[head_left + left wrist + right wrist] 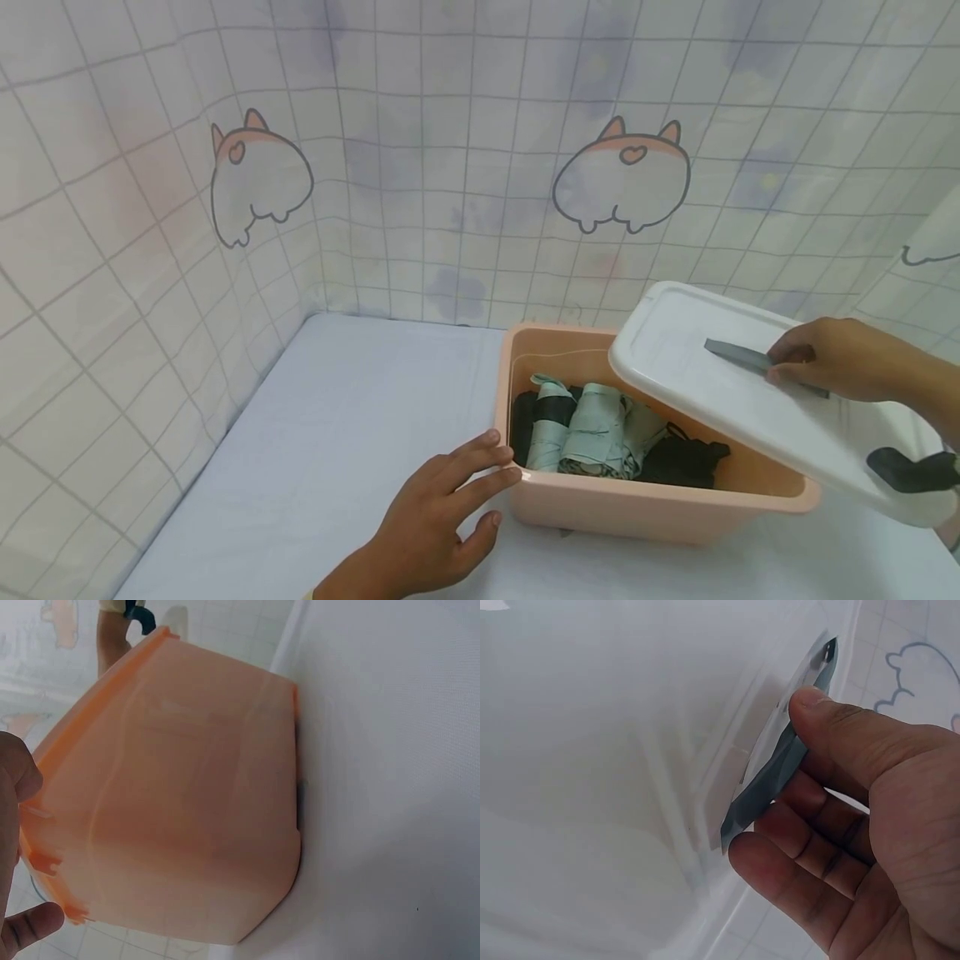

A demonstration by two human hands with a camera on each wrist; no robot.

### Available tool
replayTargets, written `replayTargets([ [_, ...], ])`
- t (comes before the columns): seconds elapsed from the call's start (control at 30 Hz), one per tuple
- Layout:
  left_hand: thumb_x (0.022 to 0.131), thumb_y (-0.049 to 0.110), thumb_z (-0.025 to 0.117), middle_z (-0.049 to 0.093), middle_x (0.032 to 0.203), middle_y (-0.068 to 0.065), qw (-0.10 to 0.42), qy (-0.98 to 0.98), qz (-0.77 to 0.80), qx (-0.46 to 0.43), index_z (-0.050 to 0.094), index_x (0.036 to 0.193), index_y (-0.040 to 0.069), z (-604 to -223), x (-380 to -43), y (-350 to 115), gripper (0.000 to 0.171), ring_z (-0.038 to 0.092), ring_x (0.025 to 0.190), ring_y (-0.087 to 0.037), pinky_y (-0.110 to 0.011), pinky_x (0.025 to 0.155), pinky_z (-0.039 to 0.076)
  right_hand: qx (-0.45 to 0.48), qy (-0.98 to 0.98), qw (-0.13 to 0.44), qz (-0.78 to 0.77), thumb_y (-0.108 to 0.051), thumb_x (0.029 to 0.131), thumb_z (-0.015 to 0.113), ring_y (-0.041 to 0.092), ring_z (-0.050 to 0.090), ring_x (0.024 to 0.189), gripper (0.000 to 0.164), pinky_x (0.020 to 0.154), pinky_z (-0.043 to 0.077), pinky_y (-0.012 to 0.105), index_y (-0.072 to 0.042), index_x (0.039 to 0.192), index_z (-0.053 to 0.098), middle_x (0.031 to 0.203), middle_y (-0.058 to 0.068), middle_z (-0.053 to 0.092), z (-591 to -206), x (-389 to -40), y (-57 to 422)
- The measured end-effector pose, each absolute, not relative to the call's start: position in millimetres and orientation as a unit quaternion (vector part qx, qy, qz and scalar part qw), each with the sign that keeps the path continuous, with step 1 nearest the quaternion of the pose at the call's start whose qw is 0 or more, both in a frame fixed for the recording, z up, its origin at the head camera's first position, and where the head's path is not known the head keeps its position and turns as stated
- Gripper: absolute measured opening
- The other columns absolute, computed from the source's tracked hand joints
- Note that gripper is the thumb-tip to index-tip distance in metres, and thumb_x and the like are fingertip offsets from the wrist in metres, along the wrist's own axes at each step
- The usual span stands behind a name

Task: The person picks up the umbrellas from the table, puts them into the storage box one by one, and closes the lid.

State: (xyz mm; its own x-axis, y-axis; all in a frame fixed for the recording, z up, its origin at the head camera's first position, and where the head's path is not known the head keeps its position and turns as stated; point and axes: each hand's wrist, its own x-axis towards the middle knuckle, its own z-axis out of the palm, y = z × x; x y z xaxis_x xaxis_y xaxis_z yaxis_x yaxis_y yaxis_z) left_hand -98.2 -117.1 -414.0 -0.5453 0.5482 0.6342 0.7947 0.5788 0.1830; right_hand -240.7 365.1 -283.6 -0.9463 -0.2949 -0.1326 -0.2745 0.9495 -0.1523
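A peach-coloured plastic bin (pixel 622 510) stands on the white surface, its top partly uncovered. Inside lie pale green rolled bundles (pixel 596 425), one with a black band, and a dark cloth-like item (pixel 682 462). My right hand (pixel 855 360) grips the grey handle (pixel 738 356) of a white lid (pixel 667 329), which is tilted over the bin's right part. In the right wrist view, thumb and fingers pinch that grey handle (pixel 769 784). My left hand (pixel 442 517) has spread fingers, with the fingertips at the bin's near left corner. The left wrist view shows the bin's side wall (pixel 195 787).
A white grid-patterned sheet (pixel 450 167) with cartoon animal prints hangs behind and to the left. The white surface (pixel 360 400) extends left of the bin. A black strap (pixel 911 471) is around the right wrist area.
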Motion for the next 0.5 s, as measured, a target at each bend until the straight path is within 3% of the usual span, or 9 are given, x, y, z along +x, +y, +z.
replayTargets([
  [0.5,0.090,0.021,0.070,0.048,0.151,0.009,0.264,-0.850,-0.231,-0.392,0.062,0.138,0.022,-413,-97,-117,0.049,0.040,0.145,-0.015,-0.029,0.087,0.053,-0.169,0.982,0.072,-0.051,-0.020,0.089,0.081,0.020,0.060,0.079,0.033,0.068,0.057,0.042,0.001,0.113,0.074,0.093,0.002,0.070,-282,-240,352],
])
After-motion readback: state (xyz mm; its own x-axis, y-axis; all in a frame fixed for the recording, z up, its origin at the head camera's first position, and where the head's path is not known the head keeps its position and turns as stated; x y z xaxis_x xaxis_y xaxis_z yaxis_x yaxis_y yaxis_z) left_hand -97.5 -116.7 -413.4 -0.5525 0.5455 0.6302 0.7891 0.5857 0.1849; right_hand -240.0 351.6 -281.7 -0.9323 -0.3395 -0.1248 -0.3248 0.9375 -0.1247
